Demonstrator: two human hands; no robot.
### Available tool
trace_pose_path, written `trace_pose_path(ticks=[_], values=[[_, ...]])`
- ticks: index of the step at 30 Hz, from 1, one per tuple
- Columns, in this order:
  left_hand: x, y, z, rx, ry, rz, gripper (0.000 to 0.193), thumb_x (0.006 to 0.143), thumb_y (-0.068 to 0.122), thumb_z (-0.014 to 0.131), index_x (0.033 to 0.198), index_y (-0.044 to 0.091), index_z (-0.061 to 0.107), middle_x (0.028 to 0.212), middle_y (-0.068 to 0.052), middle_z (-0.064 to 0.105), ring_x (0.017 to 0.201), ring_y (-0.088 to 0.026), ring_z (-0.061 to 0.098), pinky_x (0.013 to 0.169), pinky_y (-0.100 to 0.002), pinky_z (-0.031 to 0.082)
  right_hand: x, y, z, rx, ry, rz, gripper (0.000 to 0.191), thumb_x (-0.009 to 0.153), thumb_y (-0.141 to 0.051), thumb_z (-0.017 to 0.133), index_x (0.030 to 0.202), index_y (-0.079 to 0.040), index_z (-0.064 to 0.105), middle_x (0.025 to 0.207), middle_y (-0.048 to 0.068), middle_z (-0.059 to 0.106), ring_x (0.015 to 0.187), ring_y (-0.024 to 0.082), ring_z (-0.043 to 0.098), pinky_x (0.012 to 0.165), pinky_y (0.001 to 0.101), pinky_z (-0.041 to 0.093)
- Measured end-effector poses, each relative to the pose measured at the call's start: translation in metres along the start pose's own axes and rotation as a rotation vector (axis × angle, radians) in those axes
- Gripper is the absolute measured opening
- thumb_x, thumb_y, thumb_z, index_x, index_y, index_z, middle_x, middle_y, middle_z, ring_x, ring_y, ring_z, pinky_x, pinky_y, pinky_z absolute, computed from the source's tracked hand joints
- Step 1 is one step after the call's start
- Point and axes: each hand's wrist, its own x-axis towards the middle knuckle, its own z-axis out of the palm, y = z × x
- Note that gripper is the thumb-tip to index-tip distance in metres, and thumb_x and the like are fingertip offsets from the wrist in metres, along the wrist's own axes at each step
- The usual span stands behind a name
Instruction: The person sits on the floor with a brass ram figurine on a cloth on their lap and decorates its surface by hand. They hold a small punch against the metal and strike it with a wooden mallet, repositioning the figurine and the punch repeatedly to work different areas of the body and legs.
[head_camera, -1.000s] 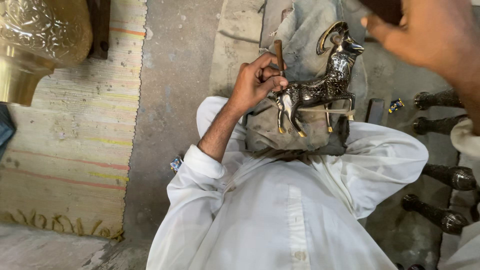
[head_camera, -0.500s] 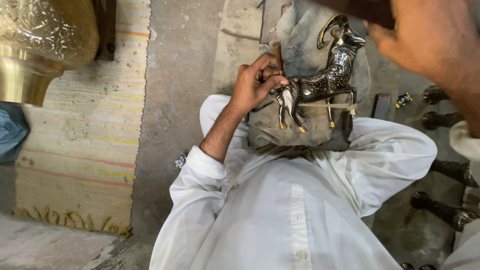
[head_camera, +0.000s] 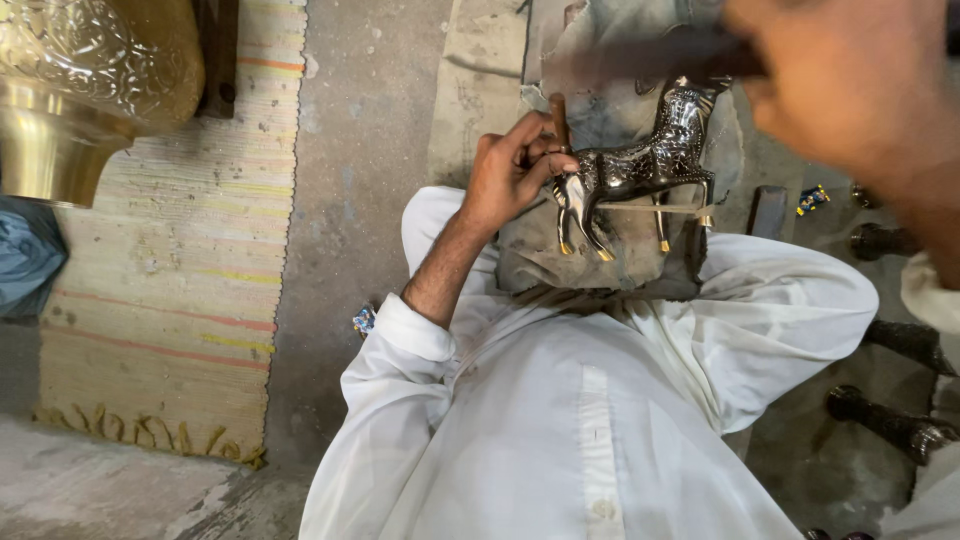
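Two hands work over a dark metal animal figurine lying on its side on a grey cloth pad in the person's lap. The left hand pinches a thin wooden-handled tool against the figurine's hindquarters; the right hand, blurred above it, closes its grip around a dark handle. An engraved brass vessel stands well apart, above a striped mat.
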Motion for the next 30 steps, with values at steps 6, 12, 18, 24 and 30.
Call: trace_pose_path(ticks=[6, 12, 18, 24, 30], values=[[-0.002, 0.006, -0.002, -0.052, 0.010, 0.115, 0.028, 0.093, 0.016, 0.083, 0.114, 0.008, 0.066, 0.072, -0.001, 0.072, 0.066, -0.005, 0.068, 0.060, -0.027, 0.051, 0.007, -0.007, -0.022, 0.066, 0.027, 0.000, 0.032, 0.084, -0.019, 0.083, 0.113, -0.014, 0.069, 0.094, 0.003, 0.066, 0.089, 0.024, 0.066, 0.079, 0.0401, 0.045], [-0.001, 0.011, 0.000, 0.020, 0.030, -0.020, 0.033, 0.088, 0.019, 0.087, 0.111, 0.008, 0.065, 0.060, 0.000, 0.066, 0.056, -0.006, 0.062, 0.055, -0.028, 0.048, 0.006, -0.010, -0.020, 0.032, 0.084, -0.010, 0.026, 0.083, -0.019, 0.079, 0.107, -0.015, 0.069, 0.082, 0.001, 0.062, 0.081, 0.023, 0.064, 0.079, 0.0402, 0.046], [-0.006, 0.010, 0.000, 0.014, 0.014, 0.119, 0.031, 0.091, 0.018, 0.083, 0.115, 0.008, 0.065, 0.075, -0.002, 0.075, 0.068, -0.008, 0.073, 0.062, -0.028, 0.054, 0.002, -0.006, -0.008, 0.218, 0.001, 0.154, 0.022, 0.092, -0.020, 0.077, 0.106, -0.009, 0.065, 0.083, 0.004, 0.063, 0.081, 0.025, 0.065, 0.077, 0.0412, 0.046], [-0.004, 0.008, 0.001, 0.035, 0.030, 0.041, 0.038, 0.090, 0.019, 0.084, 0.117, 0.006, 0.061, 0.086, -0.005, 0.080, 0.078, -0.012, 0.080, 0.066, -0.028, 0.060, 0.002, -0.010, -0.010, 0.111, 0.125, 0.057, 0.028, 0.084, -0.020, 0.082, 0.109, -0.011, 0.071, 0.086, 0.005, 0.066, 0.082, 0.024, 0.066, 0.079, 0.0406, 0.049], [-0.008, 0.009, 0.001, 0.058, -0.008, 0.130, 0.030, 0.093, 0.018, 0.082, 0.114, 0.008, 0.062, 0.091, -0.005, 0.081, 0.087, -0.013, 0.081, 0.071, -0.028, 0.062, -0.002, -0.013, -0.013, 0.152, 0.148, 0.036, 0.032, 0.087, -0.015, 0.079, 0.117, -0.011, 0.069, 0.093, 0.003, 0.066, 0.087, 0.023, 0.066, 0.081, 0.0387, 0.048]])
